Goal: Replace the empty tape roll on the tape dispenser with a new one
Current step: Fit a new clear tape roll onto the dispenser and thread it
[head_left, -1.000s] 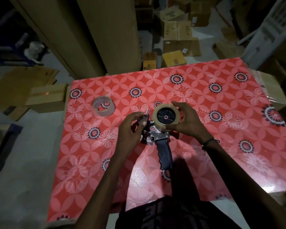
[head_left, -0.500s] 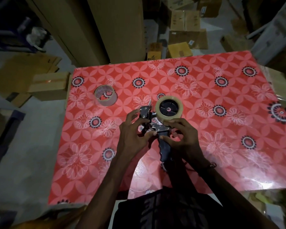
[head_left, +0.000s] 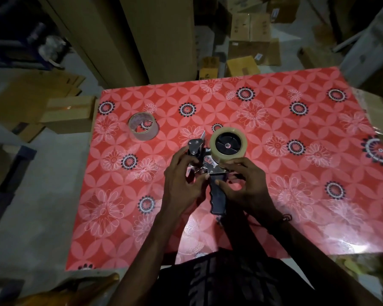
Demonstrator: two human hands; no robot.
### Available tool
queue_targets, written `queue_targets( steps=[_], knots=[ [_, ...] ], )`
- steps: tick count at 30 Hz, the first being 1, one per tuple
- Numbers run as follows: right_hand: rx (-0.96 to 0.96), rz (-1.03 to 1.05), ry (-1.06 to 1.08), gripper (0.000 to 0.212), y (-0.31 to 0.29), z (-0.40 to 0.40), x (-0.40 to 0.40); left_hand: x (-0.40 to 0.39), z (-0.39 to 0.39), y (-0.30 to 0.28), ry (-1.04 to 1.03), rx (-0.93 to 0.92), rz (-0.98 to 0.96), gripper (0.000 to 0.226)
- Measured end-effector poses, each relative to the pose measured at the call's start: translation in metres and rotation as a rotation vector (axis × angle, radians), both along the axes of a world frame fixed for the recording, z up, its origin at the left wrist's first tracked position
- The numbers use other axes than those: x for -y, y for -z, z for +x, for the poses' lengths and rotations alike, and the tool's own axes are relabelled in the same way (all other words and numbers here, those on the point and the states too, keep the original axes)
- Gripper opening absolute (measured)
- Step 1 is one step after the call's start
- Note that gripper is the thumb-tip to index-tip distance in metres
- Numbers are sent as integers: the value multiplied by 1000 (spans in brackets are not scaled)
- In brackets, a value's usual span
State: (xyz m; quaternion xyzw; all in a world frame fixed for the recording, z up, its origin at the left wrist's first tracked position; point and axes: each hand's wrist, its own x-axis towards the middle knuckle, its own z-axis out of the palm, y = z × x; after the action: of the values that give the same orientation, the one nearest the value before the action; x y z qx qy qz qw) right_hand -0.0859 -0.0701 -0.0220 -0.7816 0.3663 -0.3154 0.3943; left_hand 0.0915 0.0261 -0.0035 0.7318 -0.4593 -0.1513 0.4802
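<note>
The tape dispenser (head_left: 217, 196) lies on the red flowered table (head_left: 296, 129) with its dark handle toward me. A full roll of clear tape (head_left: 228, 146) sits on its black hub. My left hand (head_left: 182, 181) grips the metal front part of the dispenser near the blade. My right hand (head_left: 244, 184) has its fingers curled round the frame just below the roll, where it meets the handle. The empty cardboard tape core (head_left: 143, 127) stands on the table to the far left, apart from both hands.
Cardboard boxes (head_left: 249, 32) lie on the floor beyond the table's far edge, and another box (head_left: 69, 111) sits at the left edge. Tall cardboard sheets (head_left: 142, 36) lean behind the table.
My right hand came off the top of the tape roll and moved down to the dispenser frame. My left hand shifted slightly along the front part. The view moved closer.
</note>
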Motion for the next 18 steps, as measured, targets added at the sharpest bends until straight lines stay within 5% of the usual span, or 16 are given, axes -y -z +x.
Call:
queue_targets(
  steps=[4,10,18],
  knots=[
    [4,-66,24,44,-21,-1,26,6,16,5,47,47,66,62],
    [-386,-111,84,93,-15,17,80,10,24,0,107,-66,131,65],
    [-477,-106,-54,101,-15,22,99,16,26,1,118,-188,85,59]
  ],
)
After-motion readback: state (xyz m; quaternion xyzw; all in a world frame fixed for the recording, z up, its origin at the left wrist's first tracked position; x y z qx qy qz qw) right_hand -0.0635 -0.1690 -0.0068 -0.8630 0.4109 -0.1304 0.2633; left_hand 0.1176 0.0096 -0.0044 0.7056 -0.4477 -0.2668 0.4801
